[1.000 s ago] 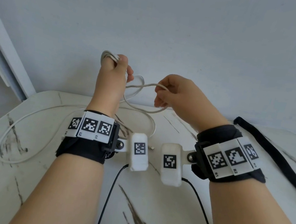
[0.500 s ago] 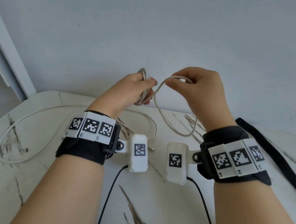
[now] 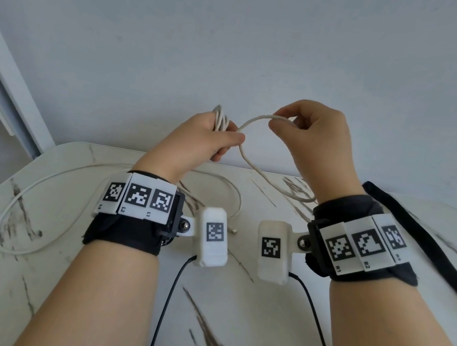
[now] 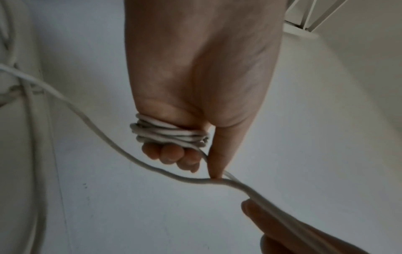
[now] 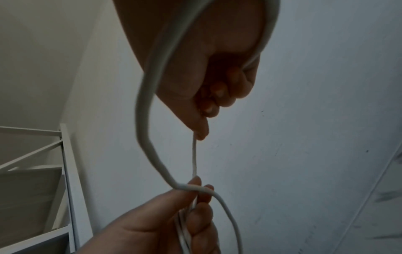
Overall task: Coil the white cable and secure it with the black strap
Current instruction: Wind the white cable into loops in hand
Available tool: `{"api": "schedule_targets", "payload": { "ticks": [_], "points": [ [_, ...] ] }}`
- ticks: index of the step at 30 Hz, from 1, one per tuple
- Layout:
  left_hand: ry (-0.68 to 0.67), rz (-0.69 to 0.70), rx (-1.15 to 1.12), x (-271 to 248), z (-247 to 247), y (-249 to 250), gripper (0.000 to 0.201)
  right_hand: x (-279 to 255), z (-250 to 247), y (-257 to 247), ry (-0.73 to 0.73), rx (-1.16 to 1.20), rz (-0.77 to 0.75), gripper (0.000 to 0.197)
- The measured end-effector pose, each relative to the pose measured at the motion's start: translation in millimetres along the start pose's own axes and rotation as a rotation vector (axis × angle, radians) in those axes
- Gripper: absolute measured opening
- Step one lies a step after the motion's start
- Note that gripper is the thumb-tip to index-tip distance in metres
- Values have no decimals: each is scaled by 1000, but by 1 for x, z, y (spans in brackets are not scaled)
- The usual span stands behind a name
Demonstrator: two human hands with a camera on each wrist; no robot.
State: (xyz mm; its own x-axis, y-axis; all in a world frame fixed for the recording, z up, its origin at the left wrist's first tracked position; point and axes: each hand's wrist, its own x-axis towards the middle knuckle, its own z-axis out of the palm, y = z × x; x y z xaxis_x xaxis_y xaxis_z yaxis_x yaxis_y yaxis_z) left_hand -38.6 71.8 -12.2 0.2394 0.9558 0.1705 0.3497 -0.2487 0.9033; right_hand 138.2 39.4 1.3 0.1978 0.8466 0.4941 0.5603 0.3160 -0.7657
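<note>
My left hand (image 3: 211, 140) is raised above the table with several turns of the white cable (image 3: 220, 119) wound round its fingers; the left wrist view shows this coil (image 4: 169, 133) across the curled fingers and the thumb on the strand. My right hand (image 3: 302, 130) pinches the cable (image 3: 260, 118) just right of the coil, held up at the same height. From there the cable loops down under the right wrist. Its loose remainder (image 3: 47, 195) lies on the table at the left. The black strap (image 3: 420, 239) lies flat on the table at the right.
The marble-patterned table (image 3: 230, 307) ends against a plain wall. The cable's plug end (image 3: 233, 230) lies between my wrists. A white shelf frame (image 3: 5, 83) stands at the left. Thin black wires (image 3: 163, 312) run from the wrist cameras toward me.
My left hand has tilted down toward the right with the coil. My right hand has risen and carried a loop of cable up beside the coil.
</note>
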Motion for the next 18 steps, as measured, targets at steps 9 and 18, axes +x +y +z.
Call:
{"api": "schedule_targets", "payload": {
  "ticks": [9, 18],
  "points": [
    [327, -18, 82, 16, -7, -19, 16, -4, 5, 1, -144, -155, 9, 26],
    [504, -97, -53, 19, -16, -25, 10, -3, 2, -2, -122, 40, 128, 52]
  ]
}}
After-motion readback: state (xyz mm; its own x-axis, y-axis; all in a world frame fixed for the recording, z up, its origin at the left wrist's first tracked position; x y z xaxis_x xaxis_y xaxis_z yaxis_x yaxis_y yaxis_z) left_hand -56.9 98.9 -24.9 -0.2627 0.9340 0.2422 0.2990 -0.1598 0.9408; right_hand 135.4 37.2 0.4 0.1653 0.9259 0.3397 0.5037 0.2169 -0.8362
